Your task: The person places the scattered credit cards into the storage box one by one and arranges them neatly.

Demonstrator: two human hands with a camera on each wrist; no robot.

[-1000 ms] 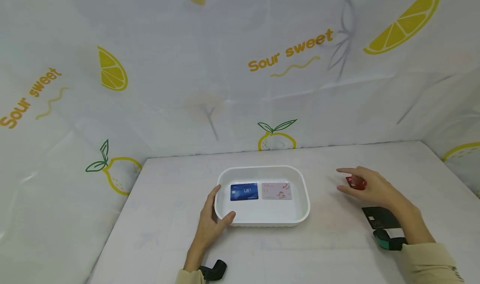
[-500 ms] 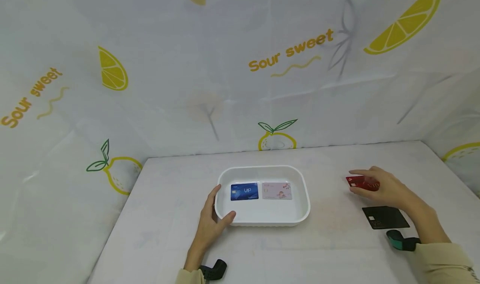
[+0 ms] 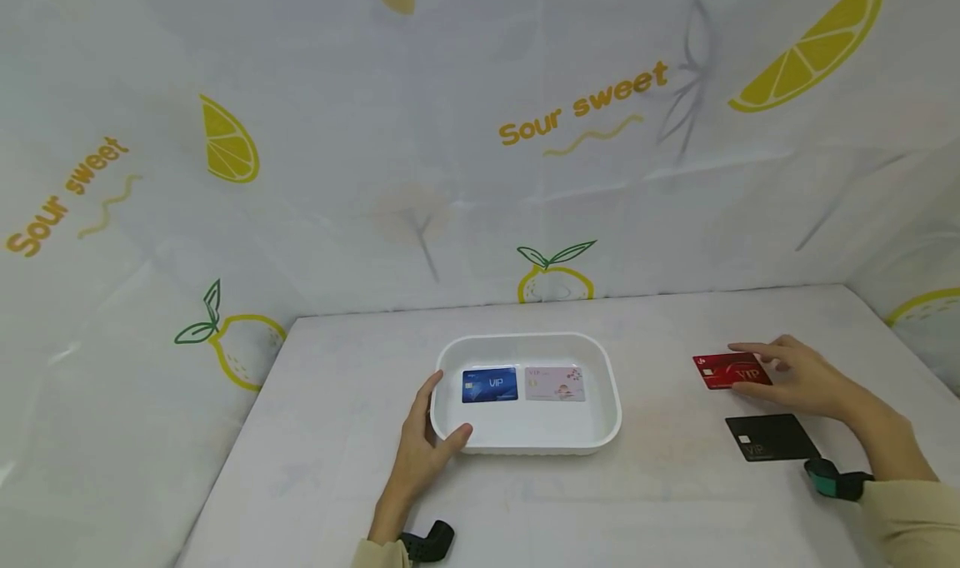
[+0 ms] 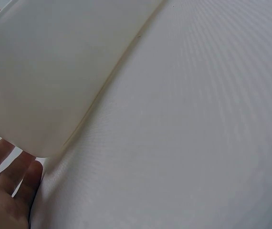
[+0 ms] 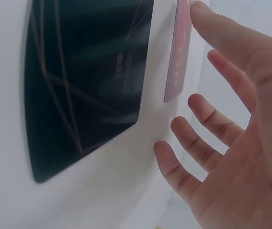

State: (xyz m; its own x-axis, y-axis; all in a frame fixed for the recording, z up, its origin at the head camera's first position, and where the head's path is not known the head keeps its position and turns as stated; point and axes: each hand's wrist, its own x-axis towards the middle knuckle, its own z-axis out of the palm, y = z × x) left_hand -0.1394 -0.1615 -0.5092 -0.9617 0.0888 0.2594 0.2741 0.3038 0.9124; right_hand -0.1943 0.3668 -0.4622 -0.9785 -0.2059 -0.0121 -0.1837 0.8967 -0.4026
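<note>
while holding the near left corner of the white tray [image 3: 525, 426] with the left hand [image 3: 420, 455], spans the red card [image 3: 716, 371] with the right hand [image 3: 798, 378] in the right part of the white table [image 3: 315, 468]. has a wide stretch of table between the tray's right end and the red card, and a narrower strip between the tray's far rim and the table's far edge. cannot tell where the table's near edge runs. has the red card lying flat toward the table's far right corner, well apart from it, with the black card [image 3: 772, 437] flat just on its near side, across a thin gap. inside the tray, has the blue card [image 3: 489, 385] on the left and the pink card [image 3: 554, 385] just beside it, both flat, with room between them and the near wall.

on the left, grips with thumb over the near rim and fingers against the left wall, wide apart around the corner. on the right, spreads thumb and fingers about as wide as the red card, index by its far edge and thumb by its near edge, without a closed hold; cannot tell whether either tip touches. in the right wrist view, shows the digits well parted.
</note>
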